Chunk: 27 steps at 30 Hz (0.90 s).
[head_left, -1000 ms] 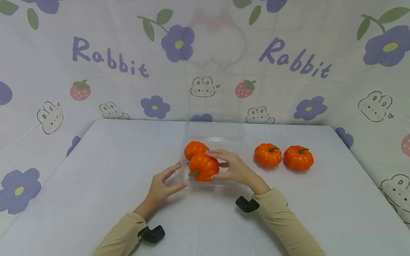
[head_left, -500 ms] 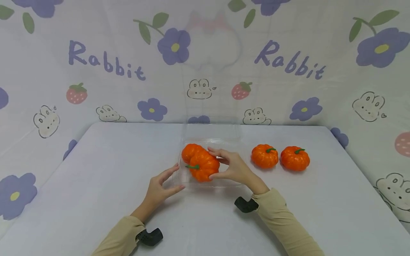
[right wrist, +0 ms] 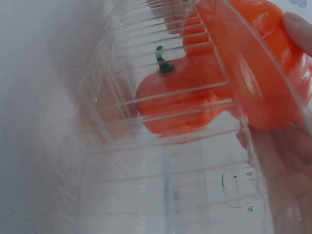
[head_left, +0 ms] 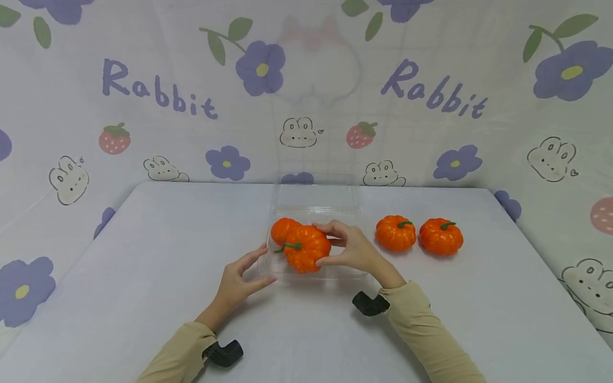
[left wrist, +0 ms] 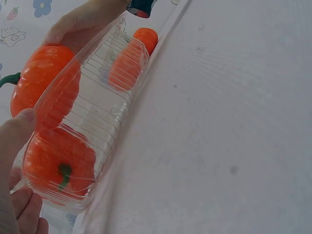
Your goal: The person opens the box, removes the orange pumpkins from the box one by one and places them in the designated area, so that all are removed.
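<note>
In the head view my right hand point(head_left: 351, 249) holds an orange pumpkin point(head_left: 308, 250) with a green stem, thumb and fingers around its right side. The pumpkin is over a clear plastic container point(head_left: 342, 268) whose hinged lid point(head_left: 318, 194) stands raised at the back. A second pumpkin point(head_left: 283, 231) lies in the container's left part, partly hidden by the held one. My left hand point(head_left: 234, 284) touches the container's front left corner with thumb and fingers spread. Through the ridged wall, the left wrist view shows the lower pumpkin point(left wrist: 58, 158) beneath the held pumpkin point(left wrist: 41, 83).
Two more pumpkins, one nearer the container point(head_left: 395, 234) and one farther right point(head_left: 441, 237), sit side by side on the white table point(head_left: 167, 239). Behind the table hangs a printed cloth point(head_left: 306, 106) with rabbits and flowers. Black devices point(head_left: 223, 354) are worn at both wrists.
The held pumpkin has turned so its stem, which was at the lower left, now sits higher, and it has shifted slightly right. The left hand keeps its place at the container.
</note>
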Each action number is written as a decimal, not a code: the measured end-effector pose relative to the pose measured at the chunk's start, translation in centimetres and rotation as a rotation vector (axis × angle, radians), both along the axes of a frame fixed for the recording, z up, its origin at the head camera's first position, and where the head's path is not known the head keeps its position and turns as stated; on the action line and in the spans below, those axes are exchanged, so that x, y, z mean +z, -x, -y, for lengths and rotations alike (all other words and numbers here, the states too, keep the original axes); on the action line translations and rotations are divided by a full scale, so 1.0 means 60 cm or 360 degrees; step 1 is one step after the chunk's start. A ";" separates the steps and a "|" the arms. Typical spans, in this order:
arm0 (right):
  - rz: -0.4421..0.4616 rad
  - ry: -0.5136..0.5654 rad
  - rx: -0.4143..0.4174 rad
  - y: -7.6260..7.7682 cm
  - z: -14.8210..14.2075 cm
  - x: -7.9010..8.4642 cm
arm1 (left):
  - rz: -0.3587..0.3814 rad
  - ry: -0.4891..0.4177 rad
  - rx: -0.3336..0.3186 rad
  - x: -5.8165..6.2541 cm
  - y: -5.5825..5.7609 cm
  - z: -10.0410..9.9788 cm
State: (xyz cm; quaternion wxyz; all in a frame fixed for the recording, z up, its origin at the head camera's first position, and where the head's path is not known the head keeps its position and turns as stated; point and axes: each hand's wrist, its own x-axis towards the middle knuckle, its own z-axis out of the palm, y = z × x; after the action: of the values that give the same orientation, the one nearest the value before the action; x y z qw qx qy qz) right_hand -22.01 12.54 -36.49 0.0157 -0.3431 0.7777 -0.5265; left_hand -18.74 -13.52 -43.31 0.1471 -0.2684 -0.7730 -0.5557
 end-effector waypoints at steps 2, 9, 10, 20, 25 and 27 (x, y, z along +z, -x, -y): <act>0.0030 -0.0006 -0.0009 0.000 -0.001 0.002 | 0.0008 -0.0004 0.0001 0.000 -0.001 0.000; 0.0084 -0.0013 -0.0009 0.001 -0.004 0.003 | 0.0008 -0.0006 0.0003 -0.001 0.000 0.000; 0.0086 -0.0013 -0.0008 0.001 -0.005 0.003 | 0.0004 -0.0006 0.0000 -0.002 0.001 0.000; 0.0141 -0.0014 -0.0021 0.002 -0.012 0.003 | -0.0027 -0.0007 -0.0022 -0.004 0.002 0.001; 0.0168 -0.0013 -0.0027 0.002 -0.015 0.003 | -0.0030 0.0007 -0.0012 -0.004 0.002 0.001; 0.0171 -0.0009 -0.0020 0.003 -0.015 0.002 | -0.0043 0.0010 -0.0010 -0.003 0.001 0.001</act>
State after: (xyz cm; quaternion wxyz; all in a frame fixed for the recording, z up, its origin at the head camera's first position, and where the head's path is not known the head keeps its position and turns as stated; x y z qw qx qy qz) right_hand -22.16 13.46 -36.35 0.0552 -0.3094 0.7794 -0.5419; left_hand -18.83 -13.55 -43.52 0.1549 -0.2788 -0.7718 -0.5501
